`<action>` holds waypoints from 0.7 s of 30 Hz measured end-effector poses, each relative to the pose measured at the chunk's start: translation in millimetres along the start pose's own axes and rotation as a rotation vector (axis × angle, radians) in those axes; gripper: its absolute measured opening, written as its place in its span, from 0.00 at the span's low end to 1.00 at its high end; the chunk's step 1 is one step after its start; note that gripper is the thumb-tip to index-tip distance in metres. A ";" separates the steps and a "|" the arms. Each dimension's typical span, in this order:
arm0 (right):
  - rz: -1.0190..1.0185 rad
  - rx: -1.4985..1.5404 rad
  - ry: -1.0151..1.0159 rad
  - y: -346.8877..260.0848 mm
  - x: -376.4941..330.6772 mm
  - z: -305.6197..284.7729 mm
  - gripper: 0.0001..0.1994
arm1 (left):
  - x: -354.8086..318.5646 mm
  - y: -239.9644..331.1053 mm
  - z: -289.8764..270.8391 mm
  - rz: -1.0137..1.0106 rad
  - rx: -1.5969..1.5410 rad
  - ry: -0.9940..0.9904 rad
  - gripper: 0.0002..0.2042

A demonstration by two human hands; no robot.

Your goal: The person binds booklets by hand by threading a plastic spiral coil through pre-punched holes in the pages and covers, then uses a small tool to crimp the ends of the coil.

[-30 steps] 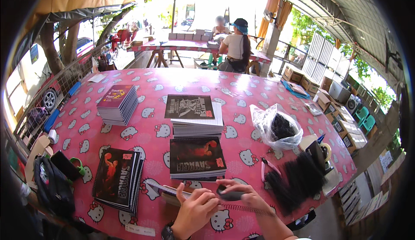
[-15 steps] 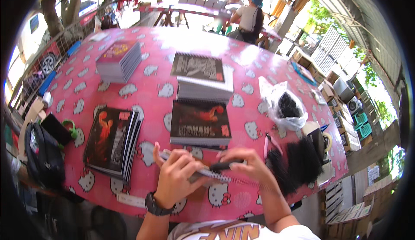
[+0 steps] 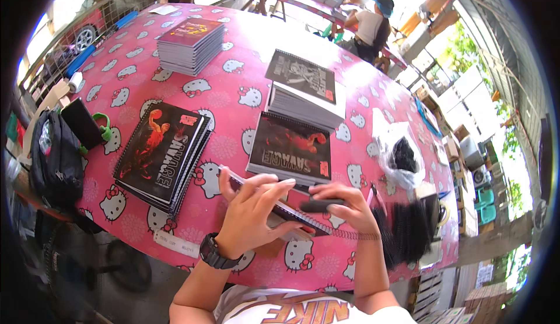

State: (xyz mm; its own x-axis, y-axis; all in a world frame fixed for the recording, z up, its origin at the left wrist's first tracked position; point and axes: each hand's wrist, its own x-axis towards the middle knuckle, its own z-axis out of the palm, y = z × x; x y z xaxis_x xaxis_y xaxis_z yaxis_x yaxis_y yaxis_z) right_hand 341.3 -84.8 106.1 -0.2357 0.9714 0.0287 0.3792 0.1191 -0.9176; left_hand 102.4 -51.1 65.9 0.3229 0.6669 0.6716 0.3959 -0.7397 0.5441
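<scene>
My left hand, with a watch on its wrist, holds a notebook tilted edge-up near the table's front, fingers over the cover and thumb at its lower side. A thin dark spiral binding coil runs along the notebook's bound edge and sticks out past it, under my right wrist. My right hand is closed around a small black elongated tool, just above the coil; its exact kind does not show. Just beyond lies a stack of black spiral notebooks, and another such stack is to the left.
More spiral notebooks and a purple-red stack stand farther back. On the right are a plastic bag with black contents and a bunch of black coils. A phone and black bag sit left. People sit beyond.
The view has shifted and turned, so the table's things appear moved and slightly rotated. My left fingers are more stretched over the notebook. My right hand still grips the black tool by the coil.
</scene>
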 end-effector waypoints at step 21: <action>-0.020 -0.040 -0.019 -8.0 20.8 16.9 0.32 | -16.1 -56.4 8.4 -0.494 -1.241 0.208 0.17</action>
State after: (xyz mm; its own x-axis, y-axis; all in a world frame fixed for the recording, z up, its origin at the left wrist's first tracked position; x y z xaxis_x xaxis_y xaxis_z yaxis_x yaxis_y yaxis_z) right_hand 318.3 -69.1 107.3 -0.2601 0.9648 0.0392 0.4097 0.1471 -0.9003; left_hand 82.1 -19.4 20.2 0.1948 0.9406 0.2783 -0.6353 -0.0952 0.7664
